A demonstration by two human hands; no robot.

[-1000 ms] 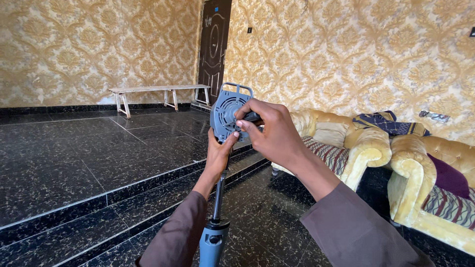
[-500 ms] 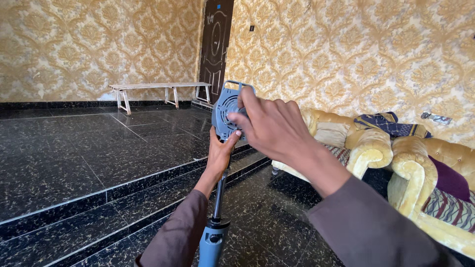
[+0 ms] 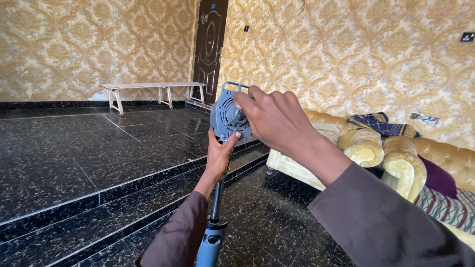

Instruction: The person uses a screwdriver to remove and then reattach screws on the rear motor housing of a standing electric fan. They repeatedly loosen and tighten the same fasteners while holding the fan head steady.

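Head cam: my left hand [image 3: 219,157] has its grip closed under the grey fan motor housing [image 3: 226,117] to steady it atop the pole [image 3: 216,198], right hand [image 3: 272,118] fingers pinching its front.

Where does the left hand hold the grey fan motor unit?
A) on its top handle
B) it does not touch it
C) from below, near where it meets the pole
C: the left hand grips under the grey motor unit, above the pole.

Bench [image 3: 151,89] left, sofa [image 3: 356,148] right (behind hands)
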